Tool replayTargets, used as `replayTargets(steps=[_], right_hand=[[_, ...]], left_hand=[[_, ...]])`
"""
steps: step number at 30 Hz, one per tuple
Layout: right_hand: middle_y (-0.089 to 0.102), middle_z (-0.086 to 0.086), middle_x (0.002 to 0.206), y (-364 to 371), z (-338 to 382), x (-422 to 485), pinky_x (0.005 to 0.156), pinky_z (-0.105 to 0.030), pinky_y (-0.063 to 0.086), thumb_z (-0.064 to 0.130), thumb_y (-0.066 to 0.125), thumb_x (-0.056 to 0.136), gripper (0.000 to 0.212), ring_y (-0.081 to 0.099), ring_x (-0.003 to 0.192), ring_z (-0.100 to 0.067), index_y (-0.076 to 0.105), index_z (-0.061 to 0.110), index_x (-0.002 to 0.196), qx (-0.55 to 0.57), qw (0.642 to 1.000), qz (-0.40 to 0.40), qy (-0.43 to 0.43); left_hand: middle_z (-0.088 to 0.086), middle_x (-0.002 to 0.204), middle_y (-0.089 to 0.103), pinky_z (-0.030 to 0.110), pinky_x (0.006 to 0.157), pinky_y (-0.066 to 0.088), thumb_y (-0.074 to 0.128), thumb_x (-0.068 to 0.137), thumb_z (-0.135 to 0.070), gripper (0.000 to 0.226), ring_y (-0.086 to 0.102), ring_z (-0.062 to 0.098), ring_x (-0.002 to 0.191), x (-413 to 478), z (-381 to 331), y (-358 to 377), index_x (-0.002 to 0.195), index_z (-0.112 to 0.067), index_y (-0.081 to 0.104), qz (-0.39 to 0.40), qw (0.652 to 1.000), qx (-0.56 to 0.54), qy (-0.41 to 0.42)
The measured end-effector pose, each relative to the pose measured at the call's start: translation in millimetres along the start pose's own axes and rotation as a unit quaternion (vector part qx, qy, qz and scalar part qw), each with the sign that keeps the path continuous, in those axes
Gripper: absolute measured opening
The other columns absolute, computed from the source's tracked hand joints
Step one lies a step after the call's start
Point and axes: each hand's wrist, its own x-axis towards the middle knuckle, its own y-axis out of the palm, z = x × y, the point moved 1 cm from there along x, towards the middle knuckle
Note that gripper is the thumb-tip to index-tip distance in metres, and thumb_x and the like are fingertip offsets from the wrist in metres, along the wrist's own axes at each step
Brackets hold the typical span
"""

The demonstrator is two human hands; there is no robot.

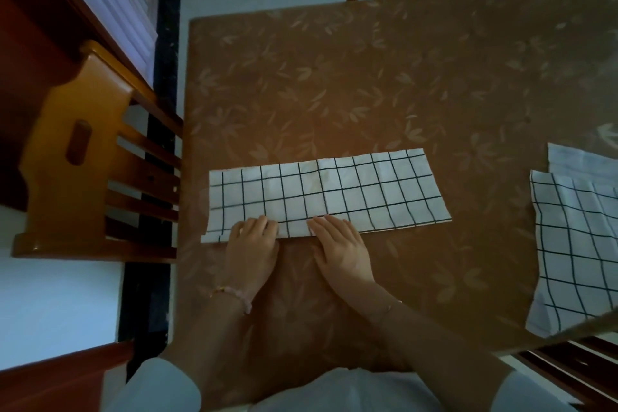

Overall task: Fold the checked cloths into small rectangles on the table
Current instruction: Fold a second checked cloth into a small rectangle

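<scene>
As left hand and right hand press checked cloth | apparently flat-fingered

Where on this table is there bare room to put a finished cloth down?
The far half of the table, beyond the folded strip, is bare. A bare band also lies between the strip and the second checked cloth at right. Crowded: the near edge, where left hand and right hand rest on the strip.
</scene>
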Motion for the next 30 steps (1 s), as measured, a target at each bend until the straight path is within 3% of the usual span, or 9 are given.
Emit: replayTargets(steps=[4,9,15,18,20,25,30], right_hand=[[0.066,0.001,0.102,-0.8,0.6,-7.4,0.085,-0.034,0.046,0.013,0.056,0.079,0.031,0.058,0.096,-0.018,0.067,0.016,0.108,0.007,0.999,-0.050,-0.022],[0.065,0.002,0.090,-6.4,-5.2,-24.8,0.076,-0.032,0.043,0.012,0.063,0.078,0.006,0.054,0.085,-0.017,0.068,0.015,0.080,0.001,0.993,-0.109,-0.035],[0.057,0.001,0.081,-21.3,-29.1,-42.2,0.067,-0.034,0.039,0.022,0.052,0.083,0.019,0.050,0.079,-0.019,0.069,0.017,0.077,-0.042,0.994,-0.093,0.035],[0.059,0.006,0.073,-27.6,-37.3,-49.8,0.067,-0.032,0.038,0.022,0.049,0.082,0.020,0.055,0.070,-0.018,0.069,0.021,0.079,-0.063,0.992,-0.078,0.075],[0.063,0.009,0.070,-29.0,-39.7,-50.4,0.067,-0.032,0.042,0.023,0.047,0.081,0.022,0.059,0.066,-0.017,0.069,0.023,0.079,-0.053,0.991,-0.062,0.109],[0.070,0.002,0.082,-28.4,-42.5,-38.4,0.070,-0.037,0.053,0.008,0.062,0.078,0.014,0.063,0.081,-0.021,0.070,0.016,0.084,0.048,0.991,-0.006,0.122],[0.071,0.000,0.099,-28.2,-39.7,-30.5,0.086,-0.034,0.049,0.005,0.064,0.082,0.022,0.059,0.100,-0.019,0.072,0.016,0.099,0.102,0.987,0.030,0.118]], left_hand=[[0.001,0.082,0.061,0.034,0.079,0.034,0.046,0.079,-0.020,0.018,0.058,0.023,0.077,-10.8,-32.2,0.3,0.082,-0.014,0.063,-0.032,0.999,-0.015,0.040],[0.002,0.083,0.063,0.033,0.078,0.035,0.045,0.084,-0.022,0.020,0.059,0.022,0.078,-22.3,-57.4,0.4,0.084,-0.013,0.063,-0.060,0.995,-0.046,0.066],[-0.001,0.080,0.058,0.033,0.076,0.032,0.044,0.073,-0.024,0.018,0.057,0.021,0.076,-32.2,-42.2,-2.0,0.077,-0.017,0.060,-0.006,0.998,-0.013,0.055],[-0.002,0.079,0.056,0.032,0.073,0.031,0.057,0.068,-0.024,0.012,0.056,0.021,0.074,-39.2,-37.8,-4.6,0.078,-0.019,0.058,0.014,0.998,-0.001,0.066],[-0.003,0.079,0.058,0.032,0.074,0.031,0.075,0.060,-0.023,0.025,0.057,0.019,0.074,-43.8,-43.3,-5.8,0.080,-0.019,0.060,0.030,0.997,0.000,0.066],[-0.001,0.076,0.062,0.034,0.075,0.031,0.085,0.050,-0.018,0.033,0.061,0.021,0.070,-55.3,-55.5,-6.1,0.078,-0.016,0.066,0.019,0.998,-0.007,0.057],[-0.001,0.077,0.065,0.036,0.078,0.038,0.087,0.046,-0.019,0.038,0.063,0.021,0.071,-67.0,-56.3,-8.7,0.080,-0.017,0.069,-0.001,0.999,0.002,0.035]])
